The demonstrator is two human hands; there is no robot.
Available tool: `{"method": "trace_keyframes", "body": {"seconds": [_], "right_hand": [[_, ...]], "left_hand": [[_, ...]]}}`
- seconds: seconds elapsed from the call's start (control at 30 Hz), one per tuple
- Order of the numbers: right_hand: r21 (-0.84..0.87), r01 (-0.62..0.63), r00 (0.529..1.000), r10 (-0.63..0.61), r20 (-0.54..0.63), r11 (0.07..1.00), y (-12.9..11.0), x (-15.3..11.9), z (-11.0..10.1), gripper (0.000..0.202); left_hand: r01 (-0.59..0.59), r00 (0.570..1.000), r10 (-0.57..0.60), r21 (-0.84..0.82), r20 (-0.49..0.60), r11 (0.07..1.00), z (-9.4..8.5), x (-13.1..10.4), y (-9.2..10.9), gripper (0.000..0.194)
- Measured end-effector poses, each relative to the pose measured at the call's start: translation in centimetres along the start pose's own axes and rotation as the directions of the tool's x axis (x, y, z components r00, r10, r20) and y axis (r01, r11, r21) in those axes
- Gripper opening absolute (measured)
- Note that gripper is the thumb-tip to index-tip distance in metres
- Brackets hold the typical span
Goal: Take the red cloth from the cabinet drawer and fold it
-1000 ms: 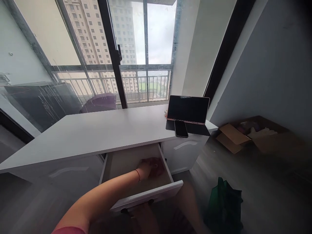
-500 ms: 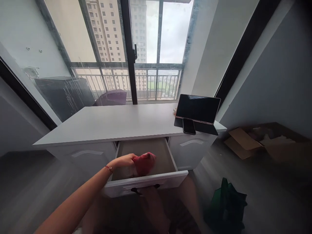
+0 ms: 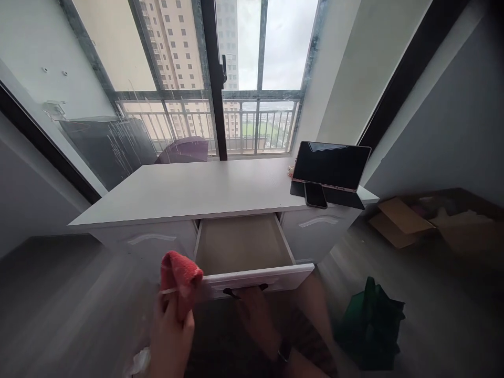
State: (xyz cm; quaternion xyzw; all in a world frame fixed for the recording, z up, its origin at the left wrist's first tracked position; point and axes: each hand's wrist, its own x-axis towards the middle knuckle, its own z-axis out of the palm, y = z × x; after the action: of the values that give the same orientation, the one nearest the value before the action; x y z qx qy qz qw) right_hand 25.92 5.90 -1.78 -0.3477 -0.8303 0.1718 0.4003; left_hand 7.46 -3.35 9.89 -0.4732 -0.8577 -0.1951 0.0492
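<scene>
A bunched red cloth [image 3: 179, 278] is gripped in my left hand [image 3: 173, 328], raised just left of the drawer's front. My right hand [image 3: 252, 310] is at the dark drawer handle [image 3: 230, 292], its fingers hooked behind the pull and partly hidden. The drawer [image 3: 244, 244] is pulled out from the middle of the white desk [image 3: 212, 189], and its bare beige bottom shows. A dark watch sits on my right wrist.
On the desk's right end stand a tablet [image 3: 333, 165] in a dark folding cover and a phone [image 3: 315, 195]. To the right on the floor are an open cardboard box [image 3: 409, 215] and a green bag [image 3: 370, 325]. Windows rise behind the desk.
My left hand has lifted the red cloth out of the drawer and moved it left, toward me. My right hand stays at the handle. The view has shifted slightly.
</scene>
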Motion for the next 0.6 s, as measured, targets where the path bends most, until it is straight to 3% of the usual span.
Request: {"method": "trace_keyframes", "body": {"seconds": [0.13, 0.2, 0.27, 0.33, 0.4, 0.47, 0.53, 0.6], "right_hand": [[0.031, -0.014, 1.0, 0.014, 0.022, 0.999, 0.5, 1.1, -0.2, 0.032], [0.061, -0.015, 1.0, 0.013, 0.023, 0.998, 0.6, 1.5, -0.4, 0.035], [0.103, -0.006, 1.0, 0.004, 0.019, 0.995, 0.7, 1.7, -0.7, 0.037], [0.131, -0.002, 1.0, 0.004, -0.012, 0.991, 0.8, 1.4, -1.1, 0.039], [0.109, -0.011, 0.993, 0.024, -0.117, 0.994, 1.1, 0.8, -1.9, 0.037], [0.014, -0.044, 0.951, 0.046, -0.307, 0.999, 1.7, 0.3, -3.6, 0.03], [-0.109, -0.137, 0.87, 0.067, -0.488, 0.985, 2.7, 0.2, -6.0, 0.023], [-0.185, -0.278, 0.815, 0.13, -0.565, 0.943, 3.8, 0.8, -8.8, 0.027]], "left_hand": [[-0.087, 0.993, 0.084, -0.031, -0.086, 0.996, 2.8, 1.0, 4.2, 0.054], [-0.1, 0.984, 0.091, -0.05, -0.156, 0.994, 4.7, 1.5, 4.5, 0.058], [-0.188, 0.96, 0.167, -0.074, -0.224, 0.98, 6.9, 1.9, 4.1, 0.061], [-0.347, 0.885, 0.293, -0.094, -0.362, 0.933, 9.1, 2.4, 3.4, 0.064], [-0.459, 0.773, 0.345, -0.093, -0.532, 0.884, 11.0, 2.9, 2.9, 0.069], [-0.507, 0.687, 0.346, -0.08, -0.639, 0.858, 12.5, 3.1, 2.8, 0.073], [-0.536, 0.662, 0.361, -0.077, -0.656, 0.841, 13.8, 2.8, 3.1, 0.074], [-0.578, 0.66, 0.406, -0.082, -0.632, 0.812, 15.2, 2.1, 3.8, 0.07]]}}
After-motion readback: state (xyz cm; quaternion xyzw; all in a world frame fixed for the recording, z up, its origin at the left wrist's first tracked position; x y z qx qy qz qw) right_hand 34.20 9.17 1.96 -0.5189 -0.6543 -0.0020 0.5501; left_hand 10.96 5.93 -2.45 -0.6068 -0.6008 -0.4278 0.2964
